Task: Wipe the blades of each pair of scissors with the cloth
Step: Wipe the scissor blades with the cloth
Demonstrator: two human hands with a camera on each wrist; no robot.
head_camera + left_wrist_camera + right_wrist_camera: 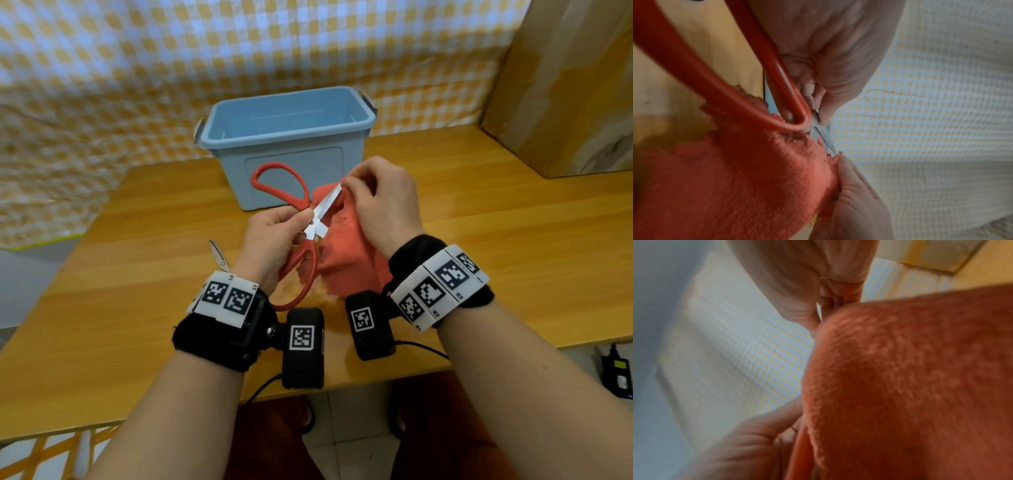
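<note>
Left hand (274,236): grip closed at the pivot of red-handled steel scissors (294,202), above the wooden bench (479,240).
Right hand (383,202): pinches soft orange terry cloth (346,253) round the blade tip.
Handling: blades stiff, sharp; hold near the pivot.

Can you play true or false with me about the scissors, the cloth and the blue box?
1. The left hand holds the red scissors. True.
2. The scissors are closed. False: their blades are spread open.
3. The right hand holds the red cloth at a blade. True.
4. The blue box has a lid on. False: it is open on top.
5. Another pair of scissors lies on the table. True.
</note>
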